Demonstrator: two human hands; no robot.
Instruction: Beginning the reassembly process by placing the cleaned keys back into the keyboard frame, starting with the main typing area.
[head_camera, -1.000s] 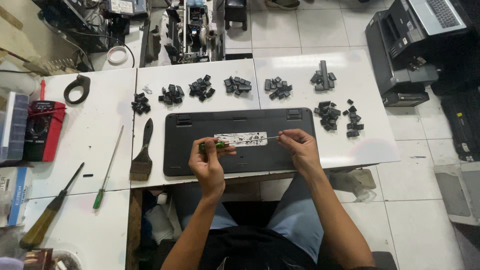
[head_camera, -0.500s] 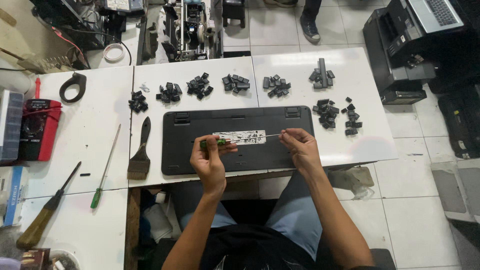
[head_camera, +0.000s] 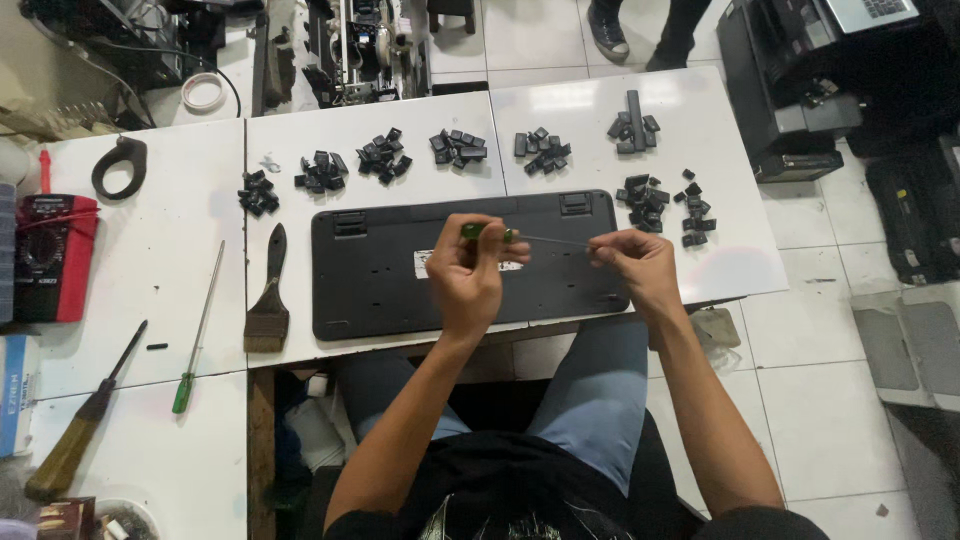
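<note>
A black keyboard (head_camera: 380, 270) lies face down on the white table (head_camera: 160, 270) in front of me. My left hand (head_camera: 468, 270) grips the green handle of a small screwdriver (head_camera: 487, 233) held level above the keyboard. My right hand (head_camera: 632, 262) pinches the far end of its thin metal shaft (head_camera: 560, 240). Several piles of black keycaps (head_camera: 456, 146) lie in a row beyond the keyboard, with more keycaps (head_camera: 648, 196) at its right end.
A paintbrush (head_camera: 269, 300), a long green-handled screwdriver (head_camera: 198, 330) and a wooden-handled screwdriver (head_camera: 85, 415) lie left of the keyboard. A red multimeter (head_camera: 50, 255) and a black ring-shaped part (head_camera: 118, 166) sit at far left. A printer (head_camera: 800, 80) stands at right; someone's feet (head_camera: 606, 30) show beyond the table.
Both hands stay at the same spot holding the screwdriver over the keyboard. The camera view has shifted slightly; a person's feet have come into view beyond the table.
</note>
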